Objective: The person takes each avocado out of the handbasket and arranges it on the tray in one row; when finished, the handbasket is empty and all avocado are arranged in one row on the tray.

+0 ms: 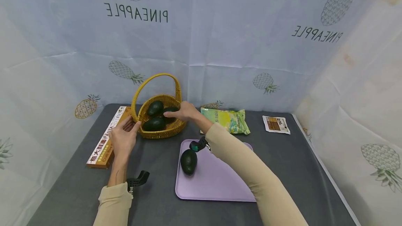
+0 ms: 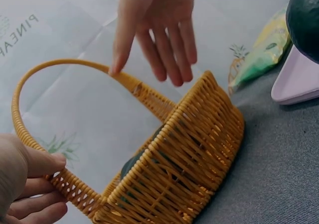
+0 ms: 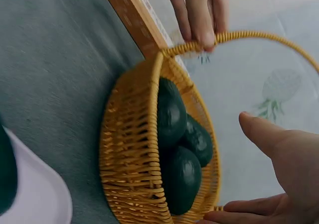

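Observation:
A yellow wicker basket [image 1: 161, 134] with a tall arched handle stands at the back left of the table. Inside it lie three dark green avocados [image 3: 180, 179]. My left hand [image 1: 123, 138] pinches the base of the handle on the left side, thumb in front and fingers behind. At the basket's right side is my right hand [image 1: 186, 111], thumb stretched out over the opening and fingers extended outside, holding nothing. In the left wrist view the right hand's thumb [image 2: 118, 55] reaches the handle; whether it touches cannot be told. Another avocado [image 1: 188, 162] lies on the lilac tray [image 1: 220, 186].
Left of the basket lies a long pasta box [image 1: 102, 151]. A green and yellow packet [image 1: 233, 121] is behind the tray, and a small white and brown sachet [image 1: 276, 125] lies at the back right. A pineapple-print curtain [image 1: 220, 44] hangs behind the table.

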Demonstrator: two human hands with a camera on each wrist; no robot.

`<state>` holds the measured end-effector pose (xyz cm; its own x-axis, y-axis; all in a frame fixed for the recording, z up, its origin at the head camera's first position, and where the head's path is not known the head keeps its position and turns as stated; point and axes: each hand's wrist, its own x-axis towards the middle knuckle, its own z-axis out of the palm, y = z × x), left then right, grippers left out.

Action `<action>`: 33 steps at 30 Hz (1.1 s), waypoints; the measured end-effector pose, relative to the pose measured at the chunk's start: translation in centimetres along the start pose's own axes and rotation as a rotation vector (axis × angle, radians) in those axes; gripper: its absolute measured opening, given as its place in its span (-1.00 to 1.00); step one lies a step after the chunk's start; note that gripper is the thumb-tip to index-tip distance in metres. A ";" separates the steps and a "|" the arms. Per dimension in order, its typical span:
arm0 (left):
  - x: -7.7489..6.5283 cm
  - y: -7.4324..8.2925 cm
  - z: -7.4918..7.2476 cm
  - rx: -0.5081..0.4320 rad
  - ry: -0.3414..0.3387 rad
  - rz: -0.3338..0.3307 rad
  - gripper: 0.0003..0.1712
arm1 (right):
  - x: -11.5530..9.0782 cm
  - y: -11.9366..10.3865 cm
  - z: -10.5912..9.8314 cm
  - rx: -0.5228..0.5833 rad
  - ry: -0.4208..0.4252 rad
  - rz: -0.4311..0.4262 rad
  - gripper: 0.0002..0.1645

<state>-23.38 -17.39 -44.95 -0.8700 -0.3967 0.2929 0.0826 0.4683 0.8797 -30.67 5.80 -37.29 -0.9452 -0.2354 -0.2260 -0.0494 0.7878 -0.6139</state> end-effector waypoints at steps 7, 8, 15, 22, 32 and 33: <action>-0.3 0.0 0.3 -0.029 0.002 0.017 -0.43 | 2.5 0.0 1.2 -0.010 -0.004 0.023 -0.06; -0.3 0.0 0.3 -0.030 0.001 0.019 -0.43 | 2.8 0.1 1.4 -0.018 -0.006 0.028 -0.02; -0.4 0.1 0.5 -0.038 0.005 0.037 -0.45 | 4.4 0.6 2.2 0.012 -0.003 0.073 0.16; -0.1 0.1 0.4 -0.036 -0.006 0.035 -0.44 | 5.4 0.7 3.3 -0.022 0.033 0.064 -0.04; 0.0 0.1 0.2 -0.039 0.002 0.029 -0.44 | 5.7 0.3 4.6 0.018 0.070 0.031 -0.39; 0.1 0.1 0.2 -0.038 0.004 0.027 -0.44 | 5.7 0.2 4.6 0.022 0.073 0.027 -0.39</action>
<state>-23.50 -17.25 -44.90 -0.8651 -0.3876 0.3183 0.1245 0.4489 0.8849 -34.61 2.02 -42.23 -0.9671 -0.1717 -0.1879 -0.0170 0.7802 -0.6253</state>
